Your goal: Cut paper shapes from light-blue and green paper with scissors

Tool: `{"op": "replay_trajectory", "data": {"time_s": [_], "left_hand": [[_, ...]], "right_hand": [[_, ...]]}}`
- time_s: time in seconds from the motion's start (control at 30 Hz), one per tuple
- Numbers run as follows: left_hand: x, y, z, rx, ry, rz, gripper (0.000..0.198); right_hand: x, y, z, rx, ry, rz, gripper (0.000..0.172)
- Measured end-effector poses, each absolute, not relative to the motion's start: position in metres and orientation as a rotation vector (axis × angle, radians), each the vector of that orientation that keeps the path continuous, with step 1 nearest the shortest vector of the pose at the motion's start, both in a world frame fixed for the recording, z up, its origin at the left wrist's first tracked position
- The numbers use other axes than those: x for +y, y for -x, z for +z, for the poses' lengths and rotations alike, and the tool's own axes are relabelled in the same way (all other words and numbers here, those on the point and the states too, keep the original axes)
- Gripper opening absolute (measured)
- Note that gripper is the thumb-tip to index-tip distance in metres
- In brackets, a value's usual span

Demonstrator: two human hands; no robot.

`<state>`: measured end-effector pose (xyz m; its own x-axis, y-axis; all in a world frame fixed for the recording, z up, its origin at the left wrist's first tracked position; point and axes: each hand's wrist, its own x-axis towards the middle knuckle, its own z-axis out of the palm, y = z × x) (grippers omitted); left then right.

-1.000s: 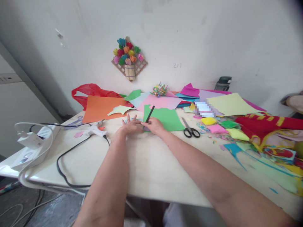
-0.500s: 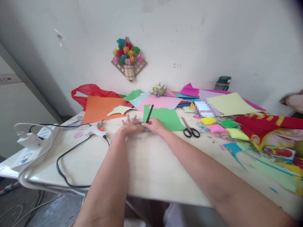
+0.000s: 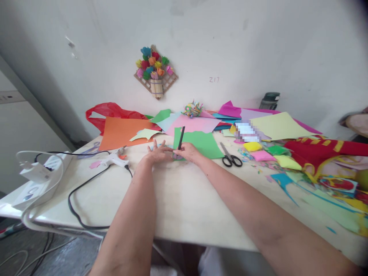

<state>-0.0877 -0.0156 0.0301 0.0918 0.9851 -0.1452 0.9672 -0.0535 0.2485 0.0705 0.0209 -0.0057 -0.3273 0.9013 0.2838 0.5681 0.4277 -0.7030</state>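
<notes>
Between the fingers of my right hand (image 3: 189,152) is a black pen (image 3: 181,137), held nearly upright with its tip low over the left edge of a green paper sheet (image 3: 202,142). My left hand (image 3: 158,154) lies with fingers spread, pressing down just left of the pen. A small purple paper piece (image 3: 177,156) shows under the pen, and a bit of light blue paper shows behind my left fingers. To the right of the green sheet lie black-handled scissors (image 3: 230,156), blades pointing away.
A white glue gun (image 3: 116,160) with a black cord lies on the left near a power strip (image 3: 46,180). Orange paper (image 3: 123,132) and a red plastic bag (image 3: 112,111) are behind. A phone (image 3: 247,132), coloured clay packets (image 3: 263,155) and paper scraps crowd the right.
The pen has shifted very slightly and stands a little more upright. More of the purple piece shows beneath it. My left hand stays in place, and the view has moved slightly.
</notes>
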Motion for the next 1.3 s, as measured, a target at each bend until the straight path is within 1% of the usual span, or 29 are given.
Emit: {"op": "replay_trajectory", "data": {"time_s": [0.27, 0.37, 0.47, 0.57, 0.67, 0.77, 0.93, 1.1, 1.3], "left_hand": [[-0.016, 0.088, 0.031, 1.936, -2.096, 0.078, 0.061], [-0.015, 0.089, 0.030, 1.938, -2.103, 0.085, 0.060], [-0.014, 0.090, 0.030, 1.923, -2.104, 0.096, 0.060], [-0.014, 0.089, 0.029, 1.901, -2.095, 0.120, 0.056], [-0.013, 0.088, 0.028, 1.929, -2.094, 0.203, 0.049], [-0.010, 0.085, 0.024, 2.062, -2.127, 0.357, 0.046], [-0.006, 0.074, 0.016, 2.248, -2.223, 0.397, 0.044], [-0.004, 0.068, 0.011, 2.213, -2.220, 0.341, 0.048], [-0.003, 0.071, 0.014, 2.125, -2.033, 0.381, 0.038]], "right_hand": [[0.024, -0.074, -0.005, -2.059, 1.203, 0.712, 0.022], [0.026, -0.075, -0.006, -2.031, 1.189, 0.752, 0.019], [0.026, -0.076, -0.004, -1.977, 1.163, 0.843, 0.012], [0.023, -0.077, 0.000, -1.797, 1.144, 1.001, 0.008], [0.022, -0.078, 0.002, -1.505, 1.108, 1.188, 0.010], [0.023, -0.079, 0.002, -1.278, 1.031, 1.299, 0.010], [0.025, -0.079, -0.004, -1.106, 0.949, 1.281, 0.012], [0.024, -0.079, -0.005, -1.067, 0.940, 1.224, 0.012], [0.024, -0.078, -0.004, -1.007, 0.946, 1.233, 0.012]]}}
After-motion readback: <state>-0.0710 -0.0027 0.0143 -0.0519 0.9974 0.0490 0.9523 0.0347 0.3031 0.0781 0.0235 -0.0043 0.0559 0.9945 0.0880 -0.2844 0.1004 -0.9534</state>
